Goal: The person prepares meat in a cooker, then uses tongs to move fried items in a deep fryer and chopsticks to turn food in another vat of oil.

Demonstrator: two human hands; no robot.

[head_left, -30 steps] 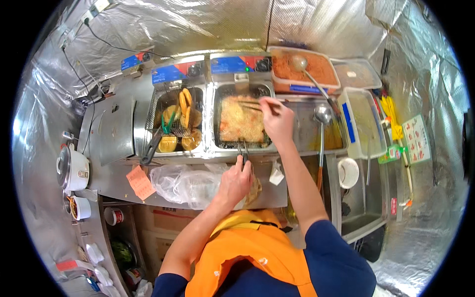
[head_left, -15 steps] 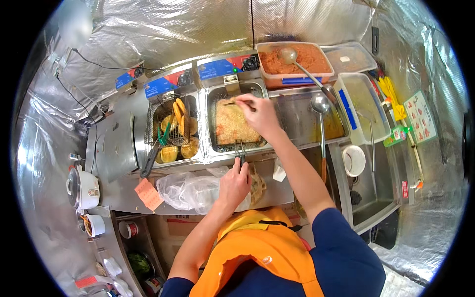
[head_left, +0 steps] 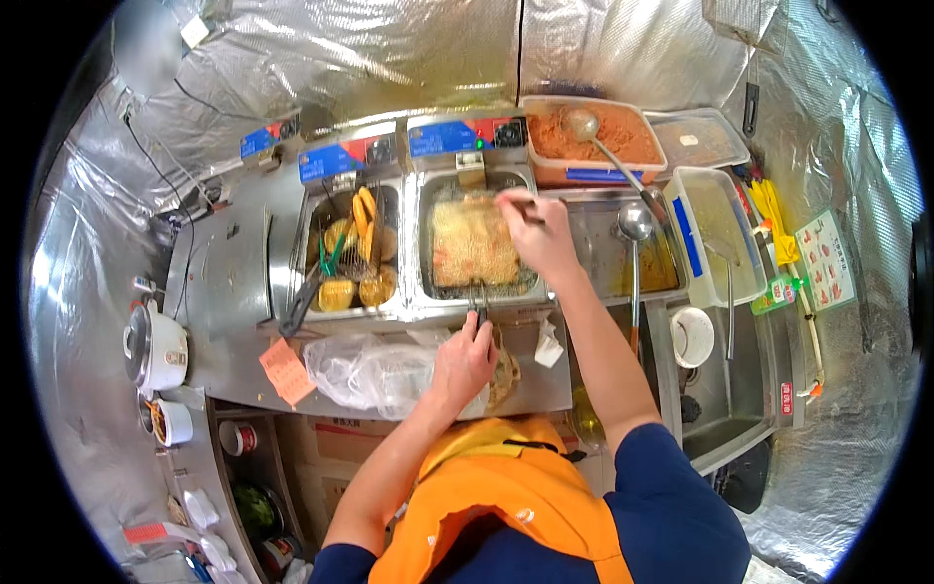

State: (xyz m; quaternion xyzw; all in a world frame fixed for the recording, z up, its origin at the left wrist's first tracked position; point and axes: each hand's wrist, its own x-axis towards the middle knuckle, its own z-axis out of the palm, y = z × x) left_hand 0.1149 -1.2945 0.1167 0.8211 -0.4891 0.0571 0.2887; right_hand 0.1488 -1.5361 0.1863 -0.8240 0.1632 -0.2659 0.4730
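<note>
In the right-hand basin of the fryer (head_left: 424, 292), a large flat breaded cutlet (head_left: 469, 238) lies in bubbling oil. My left hand (head_left: 465, 362) is closed round the black handle of a wire fry basket (head_left: 480, 313) at the basin's front. My right hand (head_left: 541, 234) is closed on a thin dark tool (head_left: 528, 208) above the basin's right side; its exact kind is too small to tell. In the basin to the left, a second wire basket (head_left: 377, 238) holds long yellow pieces (head_left: 364, 222). Round golden pieces (head_left: 337, 294) and green-handled tongs (head_left: 331, 261) are also there.
A tub of reddish marinated meat (head_left: 545, 136) with a ladle (head_left: 582, 125) stands at the back right. Another ladle (head_left: 635, 222) rests across an oily tray (head_left: 593, 243). Plastic bags (head_left: 360, 375) lie along the front counter edge. A rice cooker (head_left: 161, 346) stands far left.
My right hand has drawn back rightward from over the cutlet with the tool. The cutlet's surface now looks foamier. My left hand stays on the basket handle. The whole view has shifted slightly.
</note>
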